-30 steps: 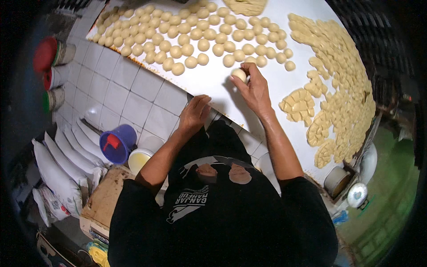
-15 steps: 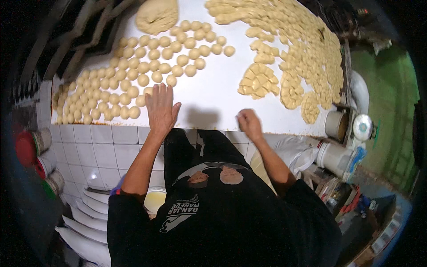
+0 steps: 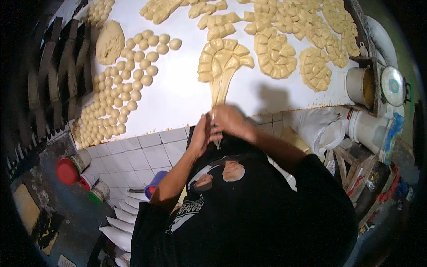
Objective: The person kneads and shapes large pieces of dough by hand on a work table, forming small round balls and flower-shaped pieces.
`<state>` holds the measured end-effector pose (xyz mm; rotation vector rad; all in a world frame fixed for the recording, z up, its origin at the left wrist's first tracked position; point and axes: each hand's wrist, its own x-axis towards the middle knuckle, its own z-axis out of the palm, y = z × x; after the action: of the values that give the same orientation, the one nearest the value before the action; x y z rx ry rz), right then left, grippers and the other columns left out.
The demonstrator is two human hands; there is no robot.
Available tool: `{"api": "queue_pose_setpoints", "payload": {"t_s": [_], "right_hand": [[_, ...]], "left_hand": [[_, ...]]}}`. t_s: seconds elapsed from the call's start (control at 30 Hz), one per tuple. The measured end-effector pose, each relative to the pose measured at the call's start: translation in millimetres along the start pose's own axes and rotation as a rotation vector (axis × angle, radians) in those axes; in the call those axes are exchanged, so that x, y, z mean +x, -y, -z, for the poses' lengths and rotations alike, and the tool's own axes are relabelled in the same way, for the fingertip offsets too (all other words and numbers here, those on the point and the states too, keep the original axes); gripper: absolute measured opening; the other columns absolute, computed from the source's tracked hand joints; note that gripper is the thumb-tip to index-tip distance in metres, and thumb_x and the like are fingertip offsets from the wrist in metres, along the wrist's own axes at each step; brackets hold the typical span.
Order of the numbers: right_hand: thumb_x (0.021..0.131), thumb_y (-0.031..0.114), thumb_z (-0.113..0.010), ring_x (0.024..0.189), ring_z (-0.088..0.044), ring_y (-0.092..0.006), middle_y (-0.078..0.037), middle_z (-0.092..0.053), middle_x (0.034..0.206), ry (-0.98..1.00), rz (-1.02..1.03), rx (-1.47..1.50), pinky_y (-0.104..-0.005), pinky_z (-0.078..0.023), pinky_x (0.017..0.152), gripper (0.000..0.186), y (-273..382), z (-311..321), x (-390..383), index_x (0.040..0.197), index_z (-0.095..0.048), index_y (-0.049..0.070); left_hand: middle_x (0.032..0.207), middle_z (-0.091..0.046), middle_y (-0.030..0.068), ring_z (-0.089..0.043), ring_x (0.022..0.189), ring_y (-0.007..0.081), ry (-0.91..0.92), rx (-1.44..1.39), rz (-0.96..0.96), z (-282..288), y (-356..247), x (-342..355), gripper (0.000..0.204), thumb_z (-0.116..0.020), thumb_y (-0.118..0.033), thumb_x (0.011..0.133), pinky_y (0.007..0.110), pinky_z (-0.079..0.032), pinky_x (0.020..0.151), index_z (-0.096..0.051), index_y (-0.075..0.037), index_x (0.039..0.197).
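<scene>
A scored slab of pale yellow dough (image 3: 224, 53) lies on the white table, and a stretched strip of it runs down to the table's front edge. There both of my hands meet around the strip. My right hand (image 3: 231, 121), blurred by motion, is closed on the dough. My left hand (image 3: 203, 135) lies against it from the left, its fingers curled across the strip. A thin tail of dough dangles below them. Many round dough balls (image 3: 126, 86) cover the table's left part, beside a large smooth lump of dough (image 3: 110, 42).
More cut dough pieces (image 3: 275, 52) spread over the right and far table. A metal pot (image 3: 359, 86) stands at the right corner, near a round lid (image 3: 393, 84). Dark racks (image 3: 51, 66) flank the left side. Buckets (image 3: 66, 171) and white trays (image 3: 116, 236) sit low left.
My view has turned, shifting the table. My left hand has left the dough balls and joined my right at the table edge. A strip of dough is now stretched out between the slab and my hands.
</scene>
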<state>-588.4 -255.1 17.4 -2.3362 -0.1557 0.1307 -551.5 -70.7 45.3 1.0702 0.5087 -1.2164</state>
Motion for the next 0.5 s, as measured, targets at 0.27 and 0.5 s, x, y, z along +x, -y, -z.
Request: {"api": "queue_pose_setpoints", "payload": {"t_s": [0.27, 0.5], "right_hand": [[0.103, 0.027, -0.064, 0.11, -0.072, -0.0342, -0.019, -0.074, 0.12, -0.298, -0.005, 0.036, -0.0436, -0.059, 0.093, 0.035, -19, 48, 0, 0.129, -0.068, 0.004], [0.1, 0.024, -0.066, 0.079, -0.075, -0.0367, -0.023, -0.067, 0.116, -0.282, -0.31, -0.526, -0.044, -0.064, 0.065, 0.024, -91, 74, 74, 0.109, -0.061, 0.002]], "left_hand": [[0.091, -0.068, -0.0008, -0.058, 0.08, 0.0086, -0.288, 0.421, -0.389, 44, -3, -23, 0.032, -0.059, -0.034, 0.11, 0.025, -0.047, 0.07, -0.072, -0.005, 0.113], [0.106, -0.069, 0.0087, -0.065, 0.098, 0.0169, -0.521, 0.892, -0.61, 83, -63, -24, 0.034, -0.061, -0.03, 0.109, 0.031, -0.052, 0.086, -0.068, -0.002, 0.125]]}}
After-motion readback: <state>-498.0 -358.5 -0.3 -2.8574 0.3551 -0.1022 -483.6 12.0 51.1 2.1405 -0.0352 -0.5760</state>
